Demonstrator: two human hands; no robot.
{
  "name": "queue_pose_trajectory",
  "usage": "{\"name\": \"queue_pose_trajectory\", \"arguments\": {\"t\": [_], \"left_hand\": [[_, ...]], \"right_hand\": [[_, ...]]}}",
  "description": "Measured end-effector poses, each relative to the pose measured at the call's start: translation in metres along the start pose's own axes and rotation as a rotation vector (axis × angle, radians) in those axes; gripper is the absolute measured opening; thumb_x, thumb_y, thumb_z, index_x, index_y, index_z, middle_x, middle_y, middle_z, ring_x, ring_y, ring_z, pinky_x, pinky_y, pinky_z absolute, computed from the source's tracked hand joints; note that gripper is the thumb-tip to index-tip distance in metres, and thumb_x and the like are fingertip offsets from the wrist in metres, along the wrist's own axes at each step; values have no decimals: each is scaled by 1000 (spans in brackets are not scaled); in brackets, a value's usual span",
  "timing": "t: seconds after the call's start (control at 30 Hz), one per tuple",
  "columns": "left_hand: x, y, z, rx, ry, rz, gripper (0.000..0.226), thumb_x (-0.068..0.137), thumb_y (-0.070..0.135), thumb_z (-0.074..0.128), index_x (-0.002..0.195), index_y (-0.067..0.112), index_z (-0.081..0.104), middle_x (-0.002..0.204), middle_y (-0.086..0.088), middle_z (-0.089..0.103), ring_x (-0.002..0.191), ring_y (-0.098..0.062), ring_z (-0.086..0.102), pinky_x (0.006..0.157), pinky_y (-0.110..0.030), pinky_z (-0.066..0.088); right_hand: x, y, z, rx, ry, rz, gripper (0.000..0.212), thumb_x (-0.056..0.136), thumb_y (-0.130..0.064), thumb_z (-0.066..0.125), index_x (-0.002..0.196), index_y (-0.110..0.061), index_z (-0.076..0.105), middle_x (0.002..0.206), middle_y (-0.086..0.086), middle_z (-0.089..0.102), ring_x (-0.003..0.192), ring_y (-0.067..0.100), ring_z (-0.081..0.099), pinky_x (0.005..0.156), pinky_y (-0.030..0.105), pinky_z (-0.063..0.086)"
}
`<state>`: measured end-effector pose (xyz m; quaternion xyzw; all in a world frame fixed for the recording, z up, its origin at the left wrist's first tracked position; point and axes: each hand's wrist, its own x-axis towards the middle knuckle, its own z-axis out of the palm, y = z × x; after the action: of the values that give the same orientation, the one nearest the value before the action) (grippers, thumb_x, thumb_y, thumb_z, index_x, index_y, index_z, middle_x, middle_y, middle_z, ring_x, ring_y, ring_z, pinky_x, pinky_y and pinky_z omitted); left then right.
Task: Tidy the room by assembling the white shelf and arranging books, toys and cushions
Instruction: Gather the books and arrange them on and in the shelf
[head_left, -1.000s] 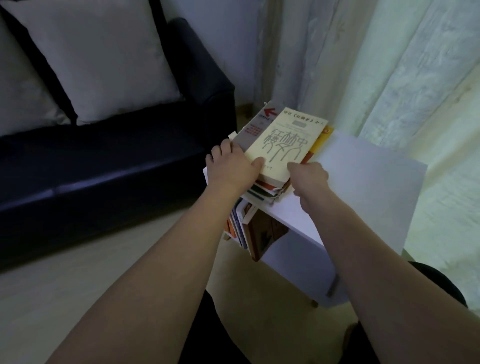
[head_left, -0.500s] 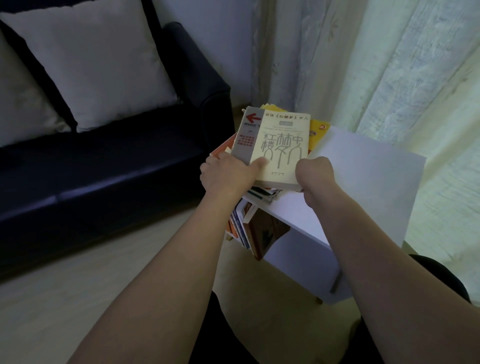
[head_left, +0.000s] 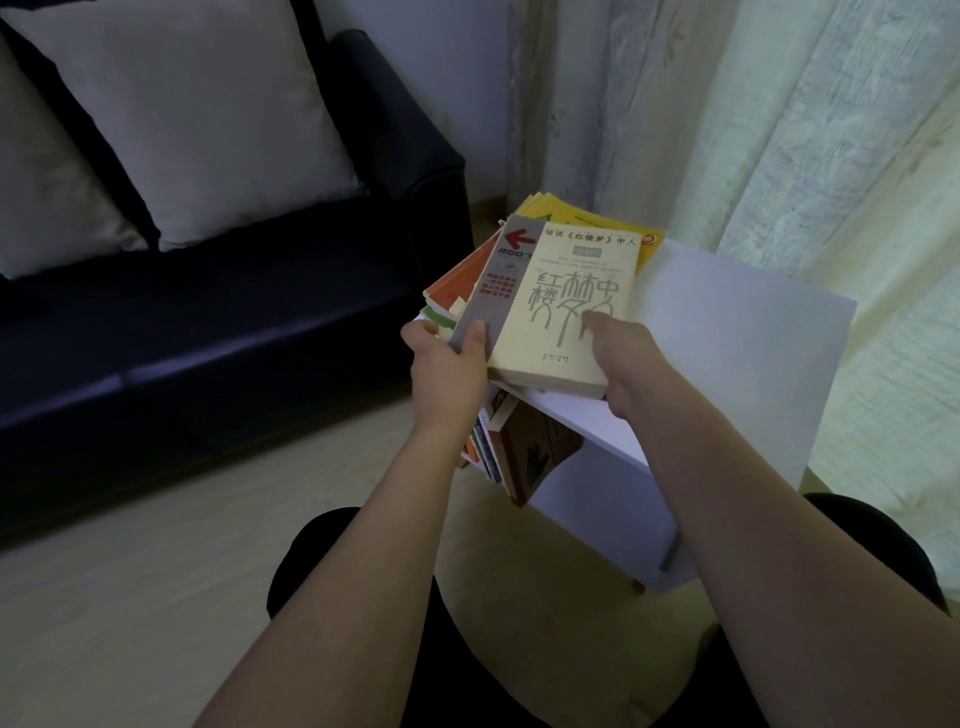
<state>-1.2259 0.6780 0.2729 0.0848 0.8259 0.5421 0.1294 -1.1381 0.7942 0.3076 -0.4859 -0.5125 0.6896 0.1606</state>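
a: what is the left hand (head_left: 447, 364) doing?

b: it grips the near left corner of a stack of books (head_left: 540, 301), thumb curled over the grey spine strip of the top book, the other fingers tucked under the pile and mostly hidden.

a: and the right hand (head_left: 623, 364)?

b: it holds the near right corner of the same stack. its thumb lies on the cover of the cream book (head_left: 566, 306) on top, and the fingers wrap below, out of sight.

a: where is the stack?

b: in the middle of the frame, at the left end of the white shelf (head_left: 727, 332) top. whether it rests on the panel or is lifted just clear, i cannot tell. the cream book carries large grey characters and a red arrow on its grey strip. under it an orange book (head_left: 457, 275) pokes out to the left and a yellow book (head_left: 587, 221) shows at the far edge.

a: anything inside the shelf?

b: yes, below the hands more books (head_left: 519, 447) stand leaning in the compartment, a brown-covered one nearest the camera.

a: and farther out?

b: a dark sofa (head_left: 234, 322) fills the left of the frame, with a pale cushion (head_left: 197, 114) propped against its back and part of a second cushion (head_left: 47, 197) at the left edge. light curtains (head_left: 779, 119) hang across the upper right behind the shelf. the floor (head_left: 130, 597) is pale wood at lower left, and the person's dark-clothed knees sit at the bottom.
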Motion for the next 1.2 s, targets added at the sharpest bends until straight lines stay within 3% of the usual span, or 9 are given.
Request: {"name": "queue_pose_trajectory", "arguments": {"t": [0.1, 0.2, 0.3, 0.37, 0.5, 0.63, 0.8, 1.03, 1.2], "left_hand": [[5, 1, -2, -142, -50, -118, 45, 96, 36, 55, 133, 18, 37, 110, 5, 55, 97, -12, 58, 79, -31, 52], [8, 0, -9, -310, -187, -266, 27, 95, 23, 56, 121, 15, 51, 106, -1, 61, 92, -14, 61, 67, -26, 50], [3, -6, -21, -326, -249, -192, 23, 92, 20, 58, 114, 13, 55, 108, -3, 62, 97, -17, 60, 69, -28, 45], [1, -9, -26, -431, -236, -167, 19, 91, 15, 55, 110, 10, 56, 103, -4, 64, 97, -20, 61, 74, -32, 47], [-8, -23, -31, -593, -179, -211, 24, 83, -3, 41, 96, 14, 52, 98, -9, 59, 107, -31, 58, 96, -46, 47], [-23, -52, -39, -515, -204, -268, 32, 78, -3, 42, 100, 18, 53, 103, -8, 60, 116, -34, 54, 104, -51, 39], [-21, -64, -60, -383, -169, -166, 31, 83, -1, 55, 109, 16, 55, 109, -10, 62, 107, -28, 60, 94, -44, 51], [-19, -87, -67, 299, -612, -39, 20, 87, 11, 69, 105, 19, 67, 96, 8, 67, 85, 1, 63, 64, -7, 48], [-34, -103, -18, 255, -521, -54, 23, 93, 20, 61, 116, 20, 62, 116, 1, 65, 104, -15, 63, 86, -34, 56]], "right_hand": [[4, 12, 3, -88, 128, -132, 26, 96, -37, 51, 106, -13, 54, 96, -1, 64, 82, 16, 63, 65, 28, 53], [-4, 31, 4, -136, 167, -368, 30, 95, -37, 52, 110, -11, 48, 103, -2, 60, 94, 17, 61, 76, 32, 55], [-16, 37, -1, -118, 46, -582, 23, 94, -18, 57, 112, -13, 44, 100, -9, 57, 93, 8, 59, 67, 15, 52], [-18, 37, -2, -162, -58, -619, 35, 86, -5, 58, 115, -20, 45, 107, -4, 61, 98, 11, 61, 75, 24, 55], [-30, 55, 12, -361, -84, -569, 27, 72, -3, 49, 92, -22, 50, 96, 1, 65, 93, 24, 61, 73, 44, 56], [-39, 95, 22, -277, -61, -471, 26, 61, -6, 43, 80, -23, 46, 96, 3, 64, 96, 22, 59, 73, 49, 57], [-29, 145, 13, -282, -26, -263, 31, 77, 12, 46, 91, -14, 54, 106, 3, 67, 106, 23, 60, 81, 47, 58], [4, 186, 0, -317, 76, -28, 29, 81, 3, 43, 81, -22, 59, 86, 3, 70, 83, 26, 66, 73, 46, 59], [36, 216, -5, -437, 300, 121, 20, 89, -19, 51, 108, -14, 56, 100, 8, 65, 81, 22, 62, 53, 24, 46]]}}
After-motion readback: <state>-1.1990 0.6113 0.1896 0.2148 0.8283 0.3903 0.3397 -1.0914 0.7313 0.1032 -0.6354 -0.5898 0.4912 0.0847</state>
